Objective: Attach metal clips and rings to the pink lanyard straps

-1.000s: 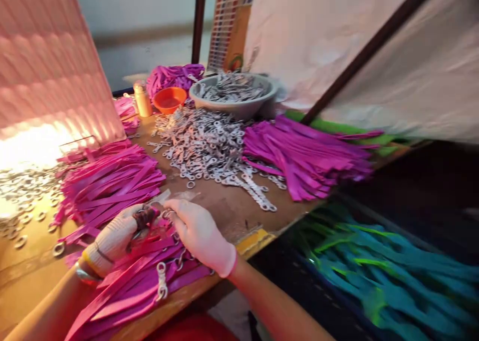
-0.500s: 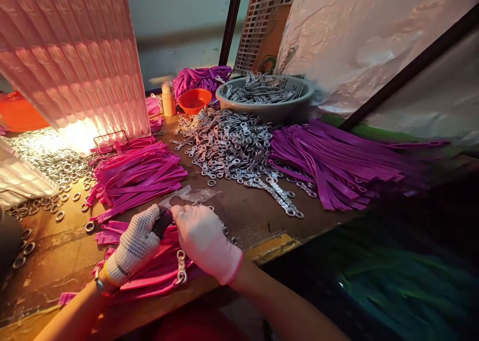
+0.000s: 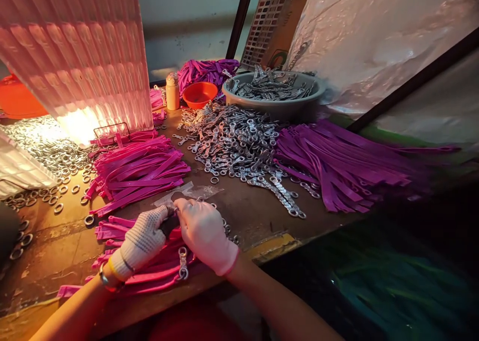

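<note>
My left hand (image 3: 144, 236), in a dotted white work glove, is closed beside a small dark piece (image 3: 170, 224) whose kind I cannot make out. My right hand (image 3: 202, 231), in a plain pale glove, has its fingers pressed together and meets the left fingertips. Whatever is pinched between them is hidden. Under both hands lie magenta straps (image 3: 149, 281). A short metal chain link with a ring (image 3: 183, 263) rests on those straps near my right wrist. More metal rings show just behind the right hand.
A heap of metal chain pieces (image 3: 239, 141) lies beyond my hands, before a grey basin (image 3: 273, 101) of similar pieces. Magenta straps (image 3: 138, 171) are piled at left, more purple straps (image 3: 337, 166) at right. Loose rings (image 3: 56, 156) spread beneath a corrugated panel (image 3: 90, 57). A red bowl (image 3: 200, 94) stands behind.
The view has shifted slightly. My hands stay together in nearly the same pose over the straps, the right fingers a little raised. Nothing has visibly been let go.
</note>
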A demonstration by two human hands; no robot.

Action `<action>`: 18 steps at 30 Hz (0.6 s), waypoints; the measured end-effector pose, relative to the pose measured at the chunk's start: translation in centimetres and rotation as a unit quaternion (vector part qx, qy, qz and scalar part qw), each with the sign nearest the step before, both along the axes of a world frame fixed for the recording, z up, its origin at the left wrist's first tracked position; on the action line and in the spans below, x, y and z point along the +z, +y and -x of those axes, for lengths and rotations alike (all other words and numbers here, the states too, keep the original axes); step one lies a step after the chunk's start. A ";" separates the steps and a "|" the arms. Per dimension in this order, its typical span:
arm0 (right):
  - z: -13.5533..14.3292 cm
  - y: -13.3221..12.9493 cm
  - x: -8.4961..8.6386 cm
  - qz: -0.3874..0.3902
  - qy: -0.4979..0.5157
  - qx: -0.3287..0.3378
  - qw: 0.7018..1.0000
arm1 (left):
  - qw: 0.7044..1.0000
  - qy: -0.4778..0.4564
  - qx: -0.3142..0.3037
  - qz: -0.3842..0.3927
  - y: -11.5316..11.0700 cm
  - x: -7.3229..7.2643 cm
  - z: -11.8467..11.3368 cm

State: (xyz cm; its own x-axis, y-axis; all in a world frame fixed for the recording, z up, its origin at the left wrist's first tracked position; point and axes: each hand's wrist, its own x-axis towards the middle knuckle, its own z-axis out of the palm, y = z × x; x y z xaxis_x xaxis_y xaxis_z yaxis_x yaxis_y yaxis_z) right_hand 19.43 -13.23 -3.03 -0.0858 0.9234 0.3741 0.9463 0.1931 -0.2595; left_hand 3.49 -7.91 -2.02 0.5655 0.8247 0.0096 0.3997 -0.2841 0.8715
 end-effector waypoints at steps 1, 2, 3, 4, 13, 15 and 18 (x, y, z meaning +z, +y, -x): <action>0.0 -0.1 0.2 0.003 0.014 0.003 1.000 | 0.999 -0.019 0.001 0.030 0.1 0.0 0.0; 0.0 -0.1 0.5 0.015 0.027 0.009 0.999 | 0.998 -0.034 0.006 0.054 0.1 0.1 0.0; -0.1 -0.1 0.9 0.038 0.037 0.020 0.998 | 0.997 -0.044 0.016 0.069 0.0 0.1 0.0; -0.3 -0.2 1.4 0.070 0.043 0.032 0.996 | 0.996 -0.047 0.029 0.072 -0.1 0.1 0.0; -1.7 -0.2 1.9 0.193 -0.079 0.068 0.976 | 0.999 0.019 0.042 0.015 -1.2 -1.6 0.0; -1.8 -0.4 1.6 0.175 -0.112 0.103 0.973 | 0.999 0.027 0.018 0.018 -1.2 -1.7 -0.2; -1.9 -0.2 1.4 0.164 -0.135 0.125 0.969 | 0.999 0.031 0.000 0.008 -0.7 -1.3 -0.4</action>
